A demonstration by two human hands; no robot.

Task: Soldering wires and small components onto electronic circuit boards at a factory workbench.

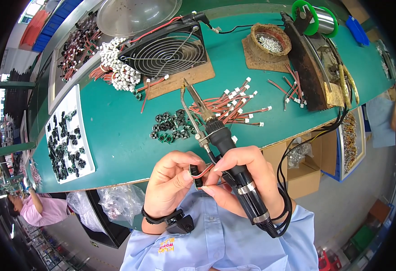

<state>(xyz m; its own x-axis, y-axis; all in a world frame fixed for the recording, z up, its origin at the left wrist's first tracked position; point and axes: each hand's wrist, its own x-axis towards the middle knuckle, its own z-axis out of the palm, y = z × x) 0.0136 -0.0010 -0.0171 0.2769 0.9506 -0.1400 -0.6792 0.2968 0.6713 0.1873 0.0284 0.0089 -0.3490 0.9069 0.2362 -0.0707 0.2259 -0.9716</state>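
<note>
My left hand point(171, 178) pinches a small black component point(194, 174) with a short red wire point(203, 171) running off it. My right hand point(245, 174) wraps the black handle of a soldering iron point(225, 144), and its fingertips also touch the red wire. The iron's metal tip point(191, 92) points up and away over the green table point(116, 135). Just beyond my hands lie a cluster of small black-and-green parts point(173, 126) and a pile of red wires with white connectors point(232, 106).
A black fan point(166, 52) stands on a cork board at the back. A white tray point(67, 135) of black parts lies at the left. A solder spool point(318, 18), an iron stand point(308, 63) and a cork pot point(270, 40) sit at the right. Another person point(35, 207) works at lower left.
</note>
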